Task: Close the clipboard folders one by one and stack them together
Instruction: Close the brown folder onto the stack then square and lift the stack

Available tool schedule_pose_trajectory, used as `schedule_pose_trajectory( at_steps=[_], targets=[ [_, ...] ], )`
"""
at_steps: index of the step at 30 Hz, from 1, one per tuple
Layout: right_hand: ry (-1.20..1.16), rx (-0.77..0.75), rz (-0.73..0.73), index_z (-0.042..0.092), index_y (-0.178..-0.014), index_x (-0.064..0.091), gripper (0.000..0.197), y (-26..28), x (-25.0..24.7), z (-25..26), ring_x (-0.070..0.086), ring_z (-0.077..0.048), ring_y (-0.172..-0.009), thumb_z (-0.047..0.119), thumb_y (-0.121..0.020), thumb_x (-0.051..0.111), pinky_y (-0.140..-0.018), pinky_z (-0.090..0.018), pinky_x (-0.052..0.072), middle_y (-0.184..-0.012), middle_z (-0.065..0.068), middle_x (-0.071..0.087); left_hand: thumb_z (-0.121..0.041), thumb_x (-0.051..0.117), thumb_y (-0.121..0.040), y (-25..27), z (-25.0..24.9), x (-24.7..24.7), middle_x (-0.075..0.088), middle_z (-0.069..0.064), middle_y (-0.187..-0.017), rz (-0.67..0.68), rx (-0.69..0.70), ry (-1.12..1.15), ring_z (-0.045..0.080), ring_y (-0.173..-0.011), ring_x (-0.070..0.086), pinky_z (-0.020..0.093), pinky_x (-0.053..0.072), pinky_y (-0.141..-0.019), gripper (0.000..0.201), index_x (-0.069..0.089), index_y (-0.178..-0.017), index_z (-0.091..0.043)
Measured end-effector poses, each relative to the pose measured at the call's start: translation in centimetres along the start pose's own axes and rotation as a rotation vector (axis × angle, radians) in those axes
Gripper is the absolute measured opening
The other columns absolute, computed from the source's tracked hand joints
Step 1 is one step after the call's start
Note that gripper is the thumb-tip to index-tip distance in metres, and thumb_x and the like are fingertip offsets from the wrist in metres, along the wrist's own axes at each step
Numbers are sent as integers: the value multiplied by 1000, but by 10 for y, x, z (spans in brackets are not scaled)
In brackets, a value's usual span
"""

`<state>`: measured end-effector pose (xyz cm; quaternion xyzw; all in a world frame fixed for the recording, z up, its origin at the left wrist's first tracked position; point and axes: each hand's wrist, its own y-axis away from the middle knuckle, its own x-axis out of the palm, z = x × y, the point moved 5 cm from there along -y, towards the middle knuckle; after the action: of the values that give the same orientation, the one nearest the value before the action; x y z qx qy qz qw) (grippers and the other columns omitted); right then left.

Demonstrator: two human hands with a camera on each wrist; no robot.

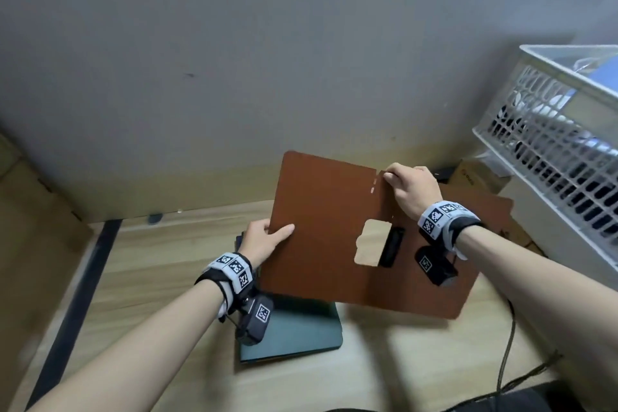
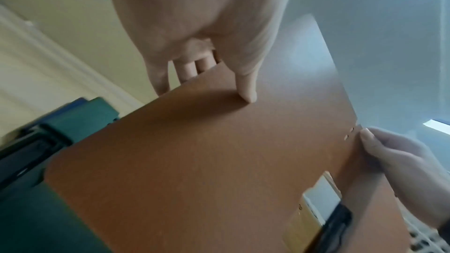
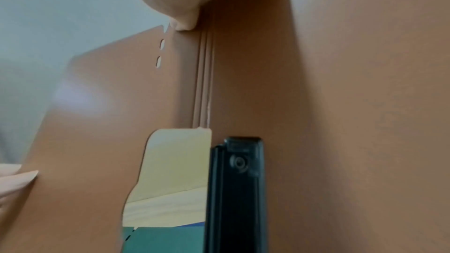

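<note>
A brown clipboard folder (image 1: 321,224) (image 2: 207,161) (image 3: 340,103) hangs open above the desk, its cover panel raised toward me. My left hand (image 1: 264,241) (image 2: 204,45) pinches the cover's left edge, thumb on the inner face and fingers behind. At the top of the spine fold, my right hand (image 1: 409,189) (image 2: 399,157) grips the folder. The black clip (image 1: 391,246) (image 3: 233,189) sits by a cut-out in the cover. Under the brown folder lie closed dark green folders (image 1: 294,328) (image 2: 80,116), stacked on the desk.
The wooden desk (image 1: 140,278) meets a grey wall behind. A white slatted crate (image 1: 548,150) stands at the right on a white box, with a cardboard box (image 1: 475,177) beside it. A dark cable (image 1: 505,354) trails off the front right.
</note>
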<state>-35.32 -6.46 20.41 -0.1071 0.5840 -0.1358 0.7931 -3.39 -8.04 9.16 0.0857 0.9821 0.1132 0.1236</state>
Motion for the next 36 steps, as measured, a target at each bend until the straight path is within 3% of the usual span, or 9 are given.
schedule_pose_trajectory(
  at_steps=[3, 6, 10, 14, 20, 23, 28, 33, 36],
  targets=[
    [-52, 7, 97, 15, -97, 66, 18, -10, 25, -9, 62, -35, -83, 26, -97, 52, -81, -33, 39, -84, -11, 72, -27, 70, -89, 1, 22, 7, 75, 8, -87, -13, -84, 34, 25, -79, 72, 29, 60, -64, 14, 69, -88, -14],
    [-122, 29, 191, 20, -101, 67, 15, -14, 59, -23, 60, -29, -93, 28, -94, 56, -80, -34, 44, -96, -8, 69, -30, 67, -91, -3, 43, 11, 75, 10, -98, -109, -144, 72, 27, -84, 73, 43, 61, -78, 19, 67, -102, -15],
    [-120, -1, 239, 16, -115, 64, 26, -4, 104, -46, 51, -27, -113, 21, -91, 58, -97, -39, 41, -116, -5, 63, -74, 71, -65, -23, 108, 19, 66, 10, -128, -192, -309, 34, 31, -112, 66, 52, 53, -96, 84, 58, -127, -19],
    [-111, 34, 467, 18, -134, 53, 44, 31, 155, -77, 42, -24, -129, 27, -91, 58, -108, -37, 34, -138, -5, 50, -31, 59, -97, -2, 105, 26, 35, 13, -156, -336, -442, -31, 30, -143, 36, 45, 30, -118, 68, 29, -152, -5],
    [5, 45, 865, 24, -154, 20, 93, 119, 238, -133, 20, -25, -147, 53, -80, 68, -118, -42, 25, -163, 0, 12, -1, 53, -91, -13, 139, 30, 64, 12, -123, -334, -502, -74, 30, -109, 63, 45, 51, -100, 36, 53, -125, -13],
    [39, 0, 834, 28, -155, 6, 105, 145, 256, -149, 6, -22, -151, 60, -76, 67, -118, -46, 24, -164, 4, -5, 5, 50, -90, -13, 126, 36, 62, 10, -126, -216, -480, -116, 28, -113, 62, 46, 51, -100, 53, 43, -140, -12],
    [34, -29, 796, 28, -155, 6, 105, 142, 258, -148, 6, -21, -151, 64, -76, 65, -119, -44, 22, -164, 4, -4, -1, 50, -96, -5, 87, 45, 54, 5, -142, -84, -345, -186, 23, -125, 56, 48, 47, -105, 63, 29, -151, -23],
    [36, -49, 793, 28, -155, 8, 103, 136, 259, -140, 8, -22, -150, 68, -76, 61, -119, -44, 23, -164, 5, -4, -9, 45, -100, 0, 15, 78, 62, -7, -123, 35, -160, -217, 13, -107, 66, 35, 58, -86, 57, 32, -148, -37],
    [-44, -21, 811, 21, -154, 20, 93, 127, 252, -139, 20, -26, -147, 64, -81, 60, -118, -42, 25, -163, 0, 12, -23, 45, -100, 2, -13, 103, 68, 3, -113, 90, -82, -318, 20, -95, 71, 39, 61, -81, 52, 31, -146, -41]
  ],
)
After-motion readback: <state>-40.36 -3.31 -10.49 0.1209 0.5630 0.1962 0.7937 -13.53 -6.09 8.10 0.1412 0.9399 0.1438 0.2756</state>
